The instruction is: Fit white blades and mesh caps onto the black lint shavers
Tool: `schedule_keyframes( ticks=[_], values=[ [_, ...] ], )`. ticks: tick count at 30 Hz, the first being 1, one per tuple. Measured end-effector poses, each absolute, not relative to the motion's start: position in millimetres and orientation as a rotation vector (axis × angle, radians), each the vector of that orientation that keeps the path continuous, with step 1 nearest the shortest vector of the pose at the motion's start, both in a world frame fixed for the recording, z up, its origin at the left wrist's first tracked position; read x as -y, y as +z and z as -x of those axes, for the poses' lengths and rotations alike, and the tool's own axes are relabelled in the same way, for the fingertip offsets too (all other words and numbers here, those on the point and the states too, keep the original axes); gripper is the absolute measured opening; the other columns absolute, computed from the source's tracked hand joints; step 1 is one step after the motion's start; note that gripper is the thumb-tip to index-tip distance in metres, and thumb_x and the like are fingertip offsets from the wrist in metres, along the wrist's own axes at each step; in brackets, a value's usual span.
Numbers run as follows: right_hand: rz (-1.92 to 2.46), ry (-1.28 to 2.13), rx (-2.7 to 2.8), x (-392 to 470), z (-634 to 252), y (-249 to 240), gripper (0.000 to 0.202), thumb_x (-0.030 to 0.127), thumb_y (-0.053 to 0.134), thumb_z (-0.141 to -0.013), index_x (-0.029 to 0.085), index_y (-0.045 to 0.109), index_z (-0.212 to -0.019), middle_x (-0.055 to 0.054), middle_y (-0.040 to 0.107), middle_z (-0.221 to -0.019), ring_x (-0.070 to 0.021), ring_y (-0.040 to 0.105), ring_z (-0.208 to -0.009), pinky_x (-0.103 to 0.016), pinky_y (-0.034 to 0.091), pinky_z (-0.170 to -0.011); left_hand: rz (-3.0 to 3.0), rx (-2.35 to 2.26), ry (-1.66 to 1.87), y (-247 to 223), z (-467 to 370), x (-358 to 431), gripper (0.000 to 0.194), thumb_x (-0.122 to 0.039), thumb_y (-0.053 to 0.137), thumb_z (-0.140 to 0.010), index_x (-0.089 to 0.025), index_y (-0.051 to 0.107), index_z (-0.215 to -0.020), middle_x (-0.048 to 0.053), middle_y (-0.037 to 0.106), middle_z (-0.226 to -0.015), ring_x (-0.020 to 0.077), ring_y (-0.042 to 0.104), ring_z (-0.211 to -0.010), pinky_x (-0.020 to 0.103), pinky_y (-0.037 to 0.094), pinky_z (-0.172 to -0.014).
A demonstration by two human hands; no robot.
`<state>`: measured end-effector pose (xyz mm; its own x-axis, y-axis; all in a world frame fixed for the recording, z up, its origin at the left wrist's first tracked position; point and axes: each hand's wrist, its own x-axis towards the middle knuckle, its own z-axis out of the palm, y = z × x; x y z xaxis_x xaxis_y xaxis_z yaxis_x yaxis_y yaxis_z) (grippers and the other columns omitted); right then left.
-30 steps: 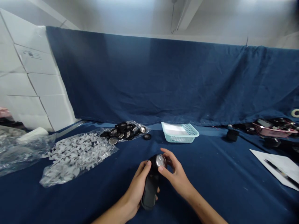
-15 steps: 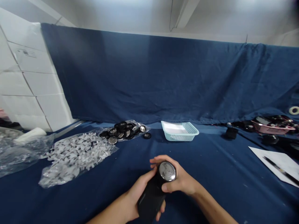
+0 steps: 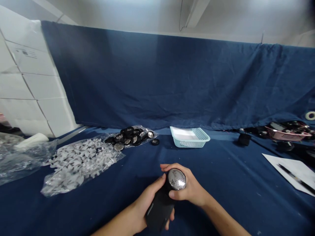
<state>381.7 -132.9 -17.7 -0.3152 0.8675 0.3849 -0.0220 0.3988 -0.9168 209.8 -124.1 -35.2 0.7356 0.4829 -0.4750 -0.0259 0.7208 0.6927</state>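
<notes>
A black device (image 3: 159,209) with a round, perforated silver head (image 3: 177,179) is held low in the middle of the view, its head end pointing away from me. My left hand (image 3: 145,205) wraps round the black body from the left, with fingertips showing at its right side. Round the head end, my right hand (image 3: 188,186) is closed, its thumb on the near side and its fingers behind the rim. The palms and the underside of the device are hidden.
Bags of small white parts (image 3: 81,160) and black-and-silver round caps (image 3: 130,137) lie at the left. Behind the hands sits a light blue basket (image 3: 192,143). At the right are paper (image 3: 292,168) with a pen (image 3: 295,179), a black piece (image 3: 244,139) and a filled pink basket (image 3: 286,135).
My right hand and the silver head have shifted very slightly; both hands keep their hold on the device.
</notes>
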Motion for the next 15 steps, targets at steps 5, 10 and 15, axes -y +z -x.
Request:
schedule_keyframes(
  ticks=[5, 10, 15],
  values=[
    [0.773, 1.086, 1.65, 132.4, -382.6, -16.9, 0.053, 0.03, 0.08, -0.06, 0.023, 0.065, -0.11, -0.009, 0.059, -0.128, -0.0302, 0.055, -0.119, -0.047, 0.039, -0.103, -0.744, -0.701, 0.336, -32.0, -210.4, 126.2, 0.072, -0.075, 0.027, -0.084, -0.013, 0.058, -0.105, 0.009, 0.066, -0.053, 0.018, 0.057, -0.035, 0.022, 0.042, -0.034],
    [0.76, 1.102, 1.651, 132.1, -382.3, -16.4, 0.05, 0.028, 0.081, -0.06, 0.023, 0.064, -0.108, -0.008, 0.061, -0.125, -0.0287, 0.055, -0.118, -0.044, 0.041, -0.102, -0.738, -0.713, 0.363, -31.3, -211.2, 126.7, 0.071, -0.074, 0.028, -0.084, -0.013, 0.057, -0.103, 0.007, 0.065, -0.051, 0.0182, 0.058, -0.036, 0.023, 0.044, -0.035],
    [0.728, 1.18, 1.609, 133.1, -380.8, -17.3, 0.05, 0.026, 0.08, -0.061, 0.021, 0.062, -0.107, -0.007, 0.066, -0.112, -0.0256, 0.061, -0.105, -0.038, 0.047, -0.092, -0.736, -0.734, 0.35, -35.0, -210.6, 125.7, 0.072, -0.077, 0.029, -0.082, -0.012, 0.059, -0.091, 0.009, 0.065, -0.052, 0.0172, 0.058, -0.036, 0.022, 0.044, -0.035]
  ],
)
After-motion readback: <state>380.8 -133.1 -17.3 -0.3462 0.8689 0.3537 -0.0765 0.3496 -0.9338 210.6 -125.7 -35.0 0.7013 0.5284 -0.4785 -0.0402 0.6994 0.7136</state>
